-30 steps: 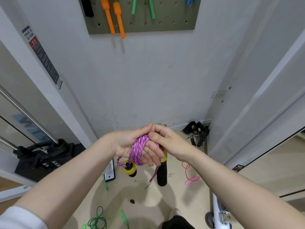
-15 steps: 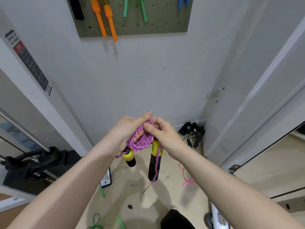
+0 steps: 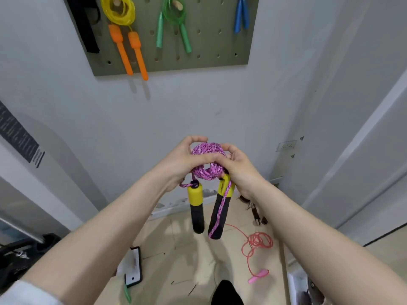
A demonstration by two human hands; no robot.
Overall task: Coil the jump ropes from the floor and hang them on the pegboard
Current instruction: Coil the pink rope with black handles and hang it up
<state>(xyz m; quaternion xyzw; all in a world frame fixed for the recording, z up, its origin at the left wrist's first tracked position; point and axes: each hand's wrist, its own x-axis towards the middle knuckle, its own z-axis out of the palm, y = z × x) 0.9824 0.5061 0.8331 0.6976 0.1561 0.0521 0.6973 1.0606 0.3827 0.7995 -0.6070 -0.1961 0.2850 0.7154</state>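
Both hands hold a pink braided jump rope (image 3: 208, 160) wound into a tight coil at chest height. My left hand (image 3: 182, 160) grips the coil's left side, its thumb across the front. My right hand (image 3: 239, 170) pinches the right side. Two yellow-and-black handles (image 3: 196, 205) hang below the coil, and a loose rope end trails along the right one. The olive pegboard (image 3: 211, 44) is on the wall above, carrying a yellow rope with orange handles (image 3: 126, 36), a green rope (image 3: 174, 25) and blue handles (image 3: 241, 14).
On the floor lie a red rope with a pink handle (image 3: 255, 245), a phone-like device (image 3: 133, 267) and a green handle (image 3: 127, 293). A black strap (image 3: 84, 23) hangs at the pegboard's left edge. Gym equipment (image 3: 24, 249) stands at the left, a door frame (image 3: 361, 128) at the right.
The hands rose with the pink coil and my view tilted upward, bringing more of the pegboard into sight. The coil is tighter and rounder, with both handles dangling free.
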